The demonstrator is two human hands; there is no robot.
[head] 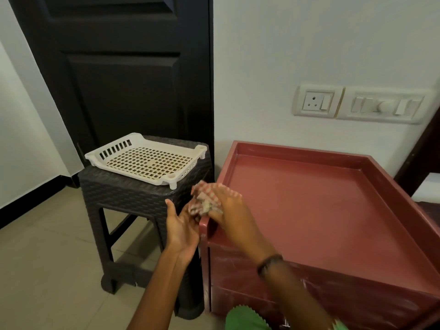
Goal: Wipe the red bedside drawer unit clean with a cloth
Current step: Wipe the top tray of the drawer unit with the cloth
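Observation:
The red bedside drawer unit (316,210) fills the right half of the view, its raised-rim top bare and its dusty front facing me. A bunched red-and-white checked cloth (202,198) rests at the unit's near left corner. My right hand (229,210) presses down on the cloth and grips it, a dark band on the wrist. My left hand (181,231) hovers just left of that corner, palm up and fingers spread, its fingertips touching the cloth's lower edge.
A dark woven-pattern plastic stool (133,198) stands directly left of the unit, carrying a white perforated plastic tray (145,158). A dark door (119,67) is behind it. Wall socket and switches (357,103) sit above the unit. Beige floor tiles lie at lower left.

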